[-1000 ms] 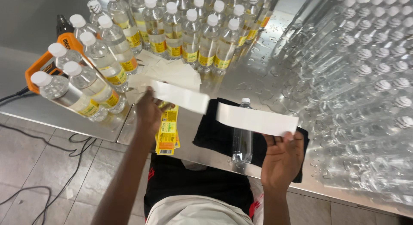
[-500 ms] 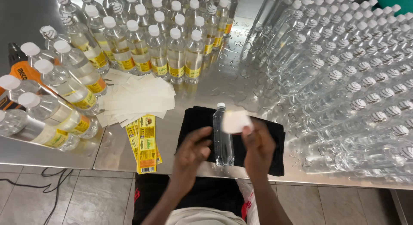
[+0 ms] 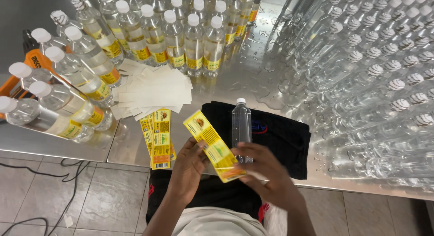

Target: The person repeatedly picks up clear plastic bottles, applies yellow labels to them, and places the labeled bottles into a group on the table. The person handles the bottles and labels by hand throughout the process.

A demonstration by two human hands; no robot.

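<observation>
The yellow label (image 3: 214, 145) sits at about 6 o'clock in the view, held tilted between both hands just over the table's near edge. The left hand (image 3: 189, 170) has it pinched at the lower left side with thumb on top, fingers curled under. The right hand (image 3: 264, 170) is mostly open, fingers spread, with only the fingertips touching the label's lower end. Looks like the labelling step: sticker is off its sheet and being lined up. Just past it, toward 12, a clear unlabelled bottle (image 3: 241, 123) lies on a folded black cloth (image 3: 285, 134), white cap pointing away. Getting the label on straight probably calls for squaring it to the bottle's side before pressing down.

At 9 o'clock from the label there's a small stack of yellow label strips (image 3: 158, 141), and beyond those a fanned pile of white backing papers (image 3: 151, 89). From 10 to 12 o'clock stand the labelled bottles (image 3: 181, 42), yellow bands and white caps, a few lying over at the far left by an orange crate (image 3: 34, 60). The whole 1 to 4 o'clock side is rows of bare clear bottles (image 3: 375, 69) on the wet steel table (image 3: 253, 69).
</observation>
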